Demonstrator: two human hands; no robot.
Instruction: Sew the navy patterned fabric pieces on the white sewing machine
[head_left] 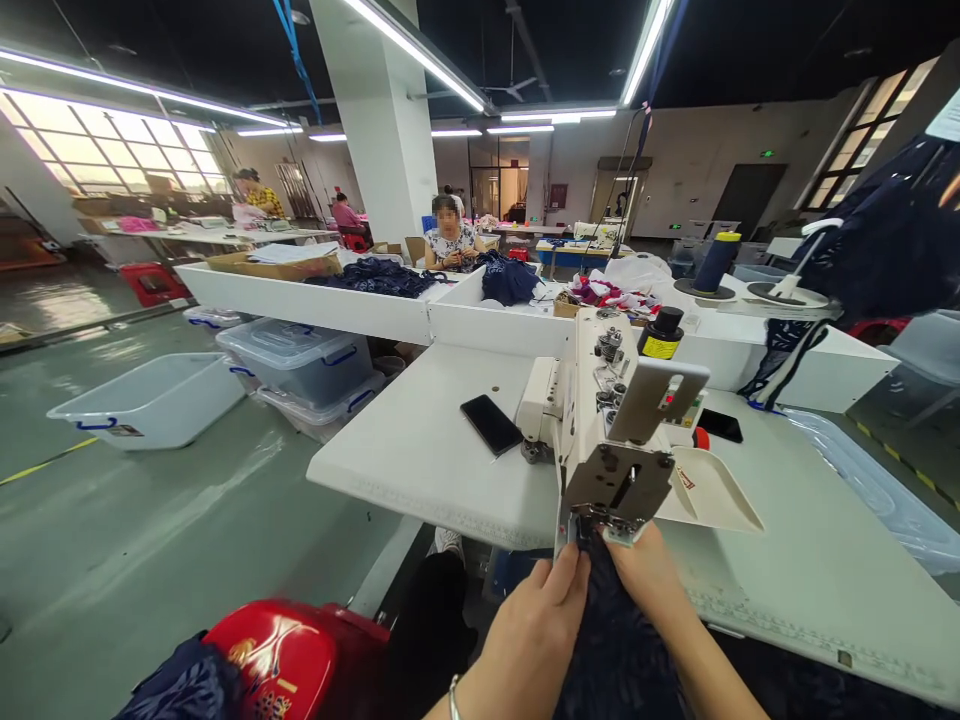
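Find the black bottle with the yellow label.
Head view, right of centre: the black bottle stands just behind the sewing machine, left of the navy thread cone.

Single head-worn view, looking forward and down over a sewing bench.

The camera sits above the person's own left hand (536,625) and right hand (645,570), which lie at the bottom edge, very near the lens. It faces the end of the sewing machine (615,440), close ahead at centre. The wide lens bends the white table (420,450) away to both sides and takes in the red stool (277,660) low on the left. It also reaches far across the floor (150,520) to the pillar (379,120) and ceiling lights (420,50) deep in the hall.
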